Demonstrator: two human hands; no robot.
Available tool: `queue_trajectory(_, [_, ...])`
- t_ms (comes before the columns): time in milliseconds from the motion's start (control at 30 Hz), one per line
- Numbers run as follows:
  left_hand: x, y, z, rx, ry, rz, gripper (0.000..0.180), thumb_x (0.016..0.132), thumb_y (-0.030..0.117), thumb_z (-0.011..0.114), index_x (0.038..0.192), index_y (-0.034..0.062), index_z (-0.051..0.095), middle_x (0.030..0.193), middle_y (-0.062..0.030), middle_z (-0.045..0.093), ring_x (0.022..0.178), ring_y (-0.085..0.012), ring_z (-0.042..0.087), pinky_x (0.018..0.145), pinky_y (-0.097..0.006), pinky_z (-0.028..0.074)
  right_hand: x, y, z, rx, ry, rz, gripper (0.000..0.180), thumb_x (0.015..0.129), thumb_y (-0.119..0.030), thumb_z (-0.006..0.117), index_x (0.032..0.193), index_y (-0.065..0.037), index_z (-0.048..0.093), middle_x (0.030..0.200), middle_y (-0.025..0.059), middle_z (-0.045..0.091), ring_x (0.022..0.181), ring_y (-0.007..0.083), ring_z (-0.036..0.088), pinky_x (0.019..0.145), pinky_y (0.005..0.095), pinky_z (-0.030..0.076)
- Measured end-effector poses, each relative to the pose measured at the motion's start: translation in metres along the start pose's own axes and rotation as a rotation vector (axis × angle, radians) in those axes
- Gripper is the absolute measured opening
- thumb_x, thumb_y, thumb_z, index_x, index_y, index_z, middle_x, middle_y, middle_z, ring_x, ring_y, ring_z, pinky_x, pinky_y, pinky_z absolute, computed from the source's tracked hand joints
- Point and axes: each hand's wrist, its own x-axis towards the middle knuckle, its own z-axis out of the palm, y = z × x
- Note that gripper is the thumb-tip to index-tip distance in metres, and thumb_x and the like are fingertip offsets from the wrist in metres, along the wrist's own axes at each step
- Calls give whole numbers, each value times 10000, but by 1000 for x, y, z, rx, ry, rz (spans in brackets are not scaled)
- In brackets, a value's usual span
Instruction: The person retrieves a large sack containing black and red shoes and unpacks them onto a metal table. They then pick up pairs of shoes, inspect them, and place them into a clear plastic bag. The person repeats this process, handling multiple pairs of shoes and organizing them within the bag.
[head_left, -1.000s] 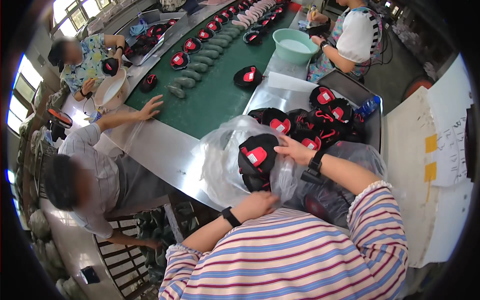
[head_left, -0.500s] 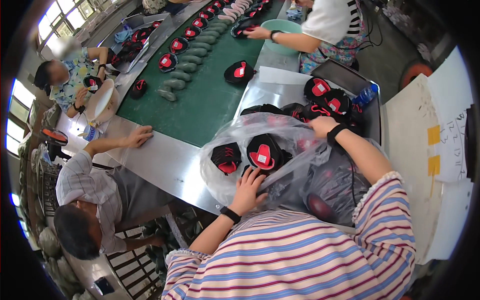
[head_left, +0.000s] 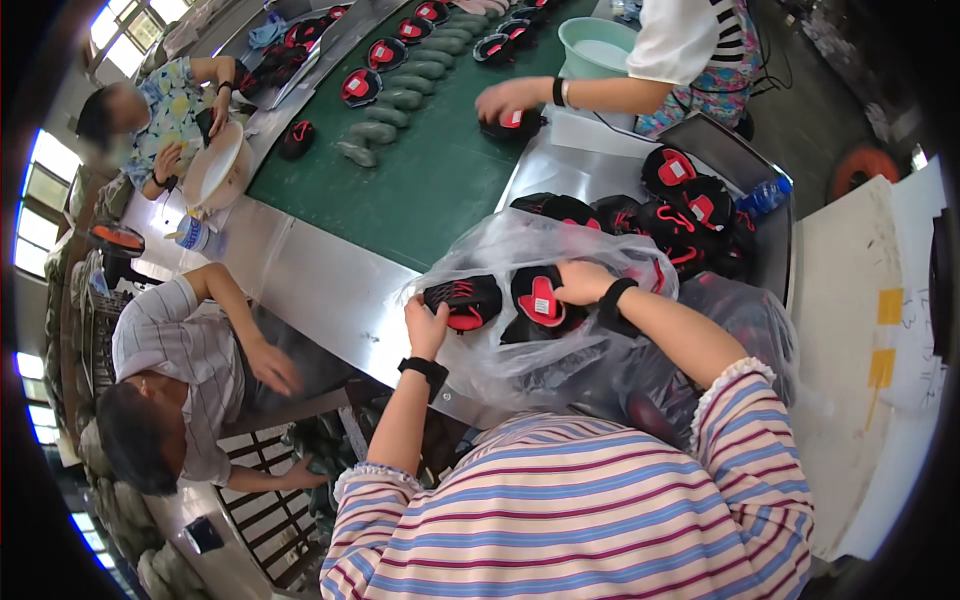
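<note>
A clear plastic bag [head_left: 490, 238] lies open in front of me, with two black-and-red shoe uppers in its mouth. At the left upper [head_left: 465, 302], my left hand [head_left: 427, 328] pinches the outer edge, close to the bag's rim. My right hand [head_left: 585, 284] reaches into the bag and grips the edge of the other upper [head_left: 540, 300], whose red lining carries a white label. More dark items [head_left: 650, 408] show dimly through plastic beneath my right forearm.
Several shoe uppers [head_left: 705, 207] are heaped in a metal tray with a blue bottle [head_left: 765, 195]. A green conveyor belt [head_left: 330, 215] carries uppers and grey-green shoe lasts [head_left: 375, 132]. Co-workers sit at left and stand at far right, near a green basin [head_left: 597, 48].
My left hand has moved left and up to the left upper; my right hand has shifted from the bag's rim to the other upper. A co-worker's hand now covers an upper on the belt.
</note>
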Motion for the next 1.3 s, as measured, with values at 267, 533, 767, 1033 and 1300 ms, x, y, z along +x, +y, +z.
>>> queue_trajectory(267, [22, 7, 8, -435, -206, -304, 447, 718, 174, 723, 1014, -70, 494, 863, -93, 586, 756, -153, 556, 666, -260, 446, -21, -4, -37, 152, 165, -137, 424, 682, -254, 572, 1012, 12, 581, 997, 202, 610, 907, 330, 592, 767, 404, 476])
queue_trajectory(533, [-32, 146, -63, 65, -87, 650, 239, 776, 13, 537, 1006, 50, 588, 742, -100, 529, 637, -258, 541, 588, -351, 434, -59, 11, -72, 399, 126, 30, 455, 655, -257, 619, 1011, 24, 584, 795, 175, 635, 786, 273, 625, 698, 329, 486])
queue_trajectory(767, [-75, 193, -35, -358, -498, 498, 465, 709, 283, 709, 995, -56, 571, 933, -156, 502, 824, -283, 540, 738, -338, 436, -76, -77, -44, 632, 330, -274, 428, 744, -246, 627, 1086, -17, 508, 780, 77, 586, 753, 199, 595, 631, 333, 443])
queue_trajectory(1033, [-54, 153, -95, -624, -563, 198, 206, 848, 175, 580, 875, -26, 620, 835, -30, 564, 899, -138, 471, 868, -275, 353, -78, -50, -82, 722, 531, -523, 422, 814, -131, 612, 1191, -47, 443, 1025, 64, 514, 910, 130, 555, 789, 270, 463])
queue_trajectory(1300, [-71, 164, -80, -965, -390, -103, 325, 936, 274, 483, 841, -2, 624, 760, -4, 615, 667, -64, 540, 682, -210, 440, -78, -79, -66, 666, -135, -618, 682, 697, -189, 730, 1268, -1, 407, 1131, 125, 548, 1059, 216, 509, 919, 330, 410])
